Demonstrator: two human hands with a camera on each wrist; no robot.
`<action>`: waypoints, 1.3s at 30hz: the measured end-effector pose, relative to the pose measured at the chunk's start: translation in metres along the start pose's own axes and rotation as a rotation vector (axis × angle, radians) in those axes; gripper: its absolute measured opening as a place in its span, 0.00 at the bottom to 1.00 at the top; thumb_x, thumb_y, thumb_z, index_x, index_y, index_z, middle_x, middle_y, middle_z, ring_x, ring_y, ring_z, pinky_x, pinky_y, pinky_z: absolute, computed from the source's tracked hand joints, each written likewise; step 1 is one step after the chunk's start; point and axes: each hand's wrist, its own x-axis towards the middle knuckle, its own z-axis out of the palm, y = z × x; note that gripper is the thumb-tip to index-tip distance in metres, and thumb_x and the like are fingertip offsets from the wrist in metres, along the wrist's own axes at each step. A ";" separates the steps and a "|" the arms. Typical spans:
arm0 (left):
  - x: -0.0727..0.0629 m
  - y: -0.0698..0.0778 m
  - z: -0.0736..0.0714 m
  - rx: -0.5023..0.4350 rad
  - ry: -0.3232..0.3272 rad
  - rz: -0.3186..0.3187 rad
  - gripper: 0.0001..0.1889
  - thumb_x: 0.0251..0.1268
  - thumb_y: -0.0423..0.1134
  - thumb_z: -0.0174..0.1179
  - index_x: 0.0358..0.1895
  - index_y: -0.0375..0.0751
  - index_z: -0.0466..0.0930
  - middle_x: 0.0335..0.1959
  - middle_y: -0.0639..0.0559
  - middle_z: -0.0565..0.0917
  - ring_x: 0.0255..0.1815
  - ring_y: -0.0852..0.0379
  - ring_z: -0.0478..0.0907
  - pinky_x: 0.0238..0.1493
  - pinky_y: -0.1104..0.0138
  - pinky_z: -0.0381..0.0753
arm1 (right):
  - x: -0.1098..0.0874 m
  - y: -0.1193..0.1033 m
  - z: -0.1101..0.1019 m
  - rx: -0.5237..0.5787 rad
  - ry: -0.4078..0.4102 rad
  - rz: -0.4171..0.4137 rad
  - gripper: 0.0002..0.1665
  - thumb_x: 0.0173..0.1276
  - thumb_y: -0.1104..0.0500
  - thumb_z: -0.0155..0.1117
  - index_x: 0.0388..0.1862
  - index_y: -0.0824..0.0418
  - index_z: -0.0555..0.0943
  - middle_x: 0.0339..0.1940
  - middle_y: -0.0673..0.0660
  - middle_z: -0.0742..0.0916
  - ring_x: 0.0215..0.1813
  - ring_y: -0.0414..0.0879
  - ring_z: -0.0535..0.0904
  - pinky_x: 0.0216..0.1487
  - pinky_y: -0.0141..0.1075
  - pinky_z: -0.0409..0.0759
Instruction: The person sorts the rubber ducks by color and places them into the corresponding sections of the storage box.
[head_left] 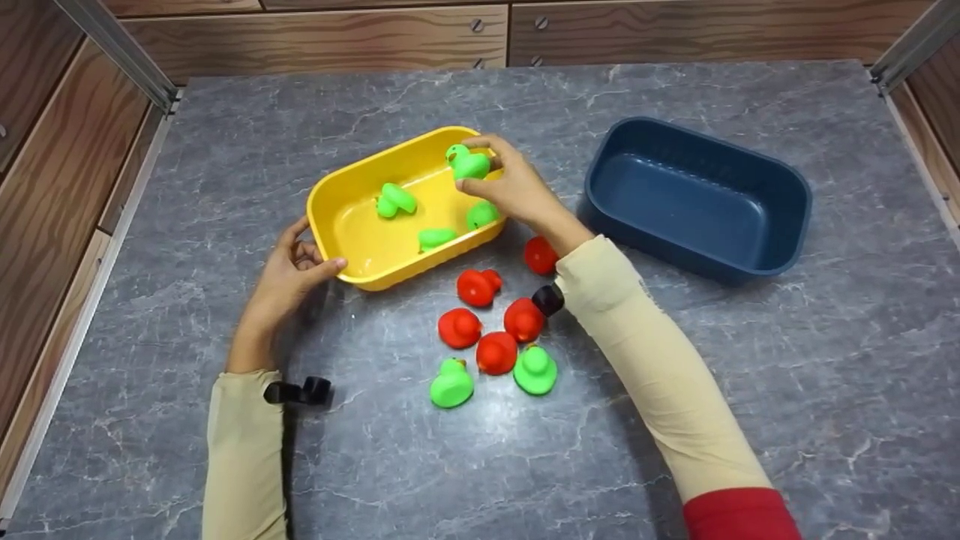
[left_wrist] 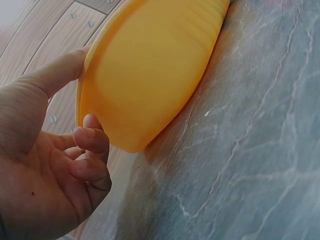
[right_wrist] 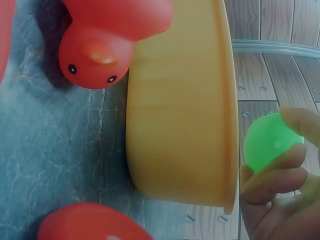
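Note:
A yellow tub sits left of centre on the table, with green rubber ducks lying tipped inside it. My left hand pinches the tub's near left end, its thumb on the rim; the left wrist view shows the fingers curled against the yellow wall. Over the tub's right end, my right hand holds a green rubber duck between thumb and fingers. In the right wrist view this green duck is above the rim, its underside showing.
Several red rubber ducks lie in front of the tub, one partly under the right forearm. Two green ducks stand nearest the front. A dark blue tub stands to the right. Wood-patterned walls edge the table.

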 end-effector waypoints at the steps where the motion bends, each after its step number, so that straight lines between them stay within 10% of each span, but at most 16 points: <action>1: 0.000 0.000 0.000 -0.001 -0.001 0.000 0.44 0.60 0.33 0.65 0.76 0.37 0.47 0.34 0.56 0.70 0.30 0.68 0.70 0.35 0.78 0.72 | 0.000 0.000 0.000 -0.002 0.002 0.002 0.32 0.65 0.59 0.65 0.67 0.49 0.69 0.59 0.59 0.75 0.56 0.51 0.71 0.52 0.38 0.74; 10: 0.000 0.000 -0.002 0.007 -0.022 0.000 0.45 0.61 0.35 0.64 0.76 0.38 0.46 0.35 0.56 0.70 0.29 0.68 0.70 0.34 0.78 0.72 | 0.001 0.003 -0.006 0.023 0.005 0.026 0.39 0.66 0.51 0.66 0.73 0.46 0.61 0.59 0.59 0.72 0.55 0.50 0.70 0.45 0.38 0.75; 16: 0.000 0.000 -0.002 0.021 -0.015 -0.003 0.45 0.61 0.35 0.65 0.76 0.38 0.46 0.35 0.56 0.70 0.29 0.68 0.70 0.33 0.78 0.71 | -0.012 0.010 -0.020 0.057 -0.021 0.029 0.39 0.66 0.49 0.65 0.73 0.45 0.60 0.56 0.58 0.73 0.28 0.45 0.68 0.31 0.33 0.73; 39: 0.000 0.000 -0.001 -0.003 0.005 -0.002 0.44 0.60 0.33 0.65 0.76 0.38 0.48 0.35 0.55 0.71 0.29 0.68 0.70 0.34 0.78 0.72 | -0.133 0.073 -0.044 0.009 -0.386 -0.251 0.43 0.62 0.62 0.68 0.72 0.57 0.57 0.58 0.62 0.72 0.17 0.40 0.59 0.21 0.26 0.61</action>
